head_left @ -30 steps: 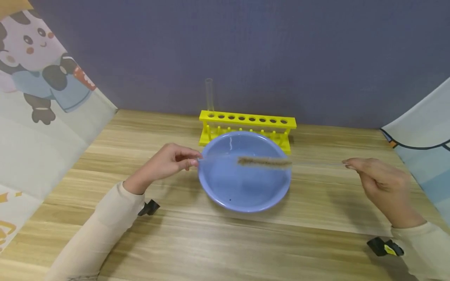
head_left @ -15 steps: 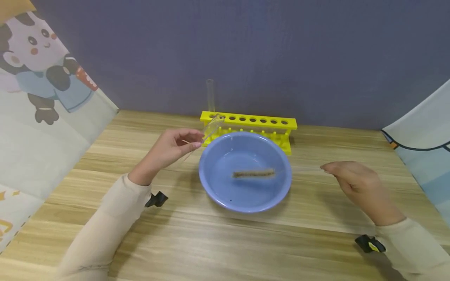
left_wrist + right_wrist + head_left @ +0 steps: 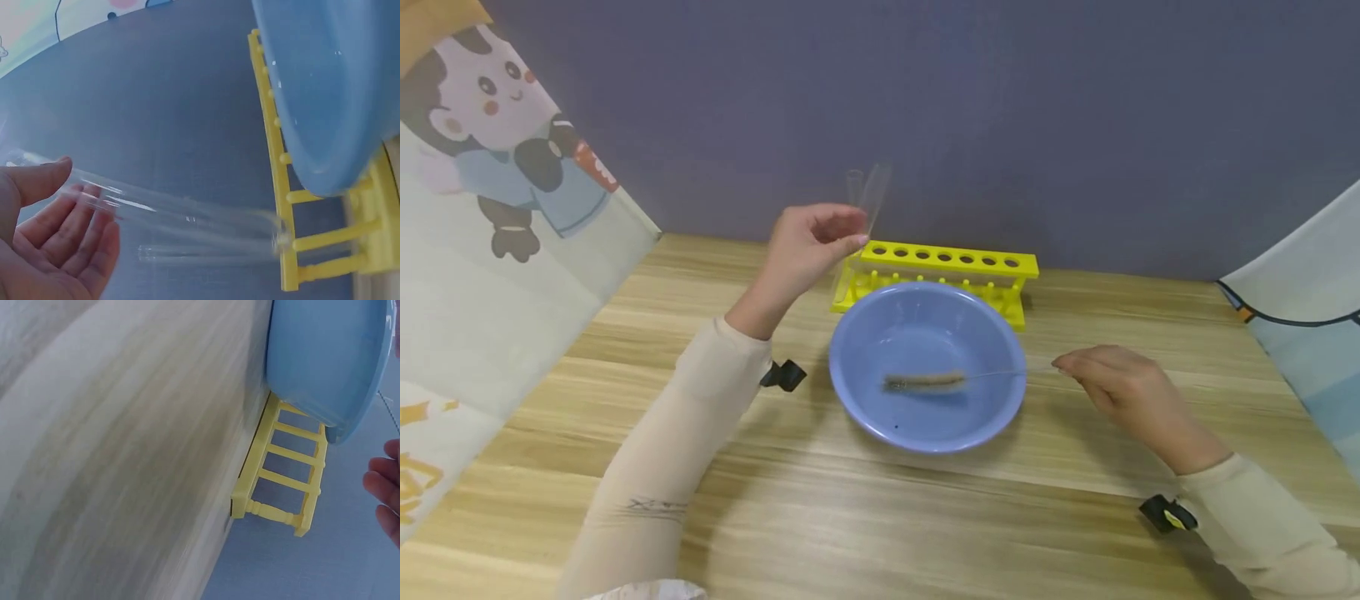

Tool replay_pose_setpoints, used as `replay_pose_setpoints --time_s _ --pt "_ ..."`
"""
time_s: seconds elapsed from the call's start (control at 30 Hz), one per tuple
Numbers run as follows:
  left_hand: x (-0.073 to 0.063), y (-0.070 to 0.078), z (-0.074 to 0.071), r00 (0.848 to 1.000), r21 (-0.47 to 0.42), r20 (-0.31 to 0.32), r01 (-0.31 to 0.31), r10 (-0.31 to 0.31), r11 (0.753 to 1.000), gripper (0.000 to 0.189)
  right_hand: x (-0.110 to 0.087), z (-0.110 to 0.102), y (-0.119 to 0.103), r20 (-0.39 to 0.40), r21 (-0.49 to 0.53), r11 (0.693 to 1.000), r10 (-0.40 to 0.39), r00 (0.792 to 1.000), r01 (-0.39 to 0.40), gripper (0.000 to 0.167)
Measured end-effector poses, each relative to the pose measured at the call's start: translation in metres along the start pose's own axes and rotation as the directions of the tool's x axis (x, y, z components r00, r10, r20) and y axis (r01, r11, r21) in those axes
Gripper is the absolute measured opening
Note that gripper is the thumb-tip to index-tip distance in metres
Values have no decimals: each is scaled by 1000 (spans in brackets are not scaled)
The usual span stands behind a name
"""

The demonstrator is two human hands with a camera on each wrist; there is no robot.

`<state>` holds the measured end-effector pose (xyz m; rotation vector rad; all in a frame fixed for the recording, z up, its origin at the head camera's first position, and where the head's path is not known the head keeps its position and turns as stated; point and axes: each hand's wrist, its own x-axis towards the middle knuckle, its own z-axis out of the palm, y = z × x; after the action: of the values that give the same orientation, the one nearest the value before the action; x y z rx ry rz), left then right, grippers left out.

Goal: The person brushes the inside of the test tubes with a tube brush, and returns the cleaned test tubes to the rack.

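Note:
My left hand [image 3: 808,254] pinches a clear test tube [image 3: 134,203] between thumb and fingers, over the left end of the yellow test tube rack [image 3: 955,258]. Tilted, the tube has its lower end at the rack's top bar in the left wrist view. Beside it a second test tube [image 3: 854,183] stands in the rack's leftmost part. My right hand [image 3: 1127,396] pinches the thin wire handle of a test tube brush [image 3: 925,382]. The brush's brown bristles hang over the inside of the blue basin [image 3: 876,337]. Only the fingers [image 3: 384,487] show in the right wrist view.
The basin stands right in front of the rack, overlapping its lower part in the head view. A small dark speck [image 3: 896,427] lies in the basin. Behind the wooden table [image 3: 880,533] rises a dark blue-grey panel [image 3: 1000,125]; printed cloths hang at both sides.
The tube in my left hand was level over the basin with the brush in line. Now it is tilted up at the rack. My right hand has moved left, lowering the brush into the basin.

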<state>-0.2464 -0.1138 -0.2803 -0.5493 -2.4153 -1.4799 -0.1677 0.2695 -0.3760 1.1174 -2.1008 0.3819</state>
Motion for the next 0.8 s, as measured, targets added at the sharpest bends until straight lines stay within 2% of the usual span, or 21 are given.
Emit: replay_pose_setpoints --time_s 0.17,0.3,0.63,0.8 --pt "22 6 5 1000 -1 -27 -7 7 1000 34 -3 3 -7 39 -23 1000 -1 999 2 46" --pt "36 8 11 999 -15 -48 17 -18 1000 35 -4 5 -13 60 -43 999 0 998 3 48" --pt "63 9 28 997 -16 -16 71 -71 997 30 -4 10 -28 69 -43 999 1 998 2 48" --pt "70 3 35 996 -17 -6 90 -91 996 29 -2 11 -37 87 -44 999 10 996 -6 48"
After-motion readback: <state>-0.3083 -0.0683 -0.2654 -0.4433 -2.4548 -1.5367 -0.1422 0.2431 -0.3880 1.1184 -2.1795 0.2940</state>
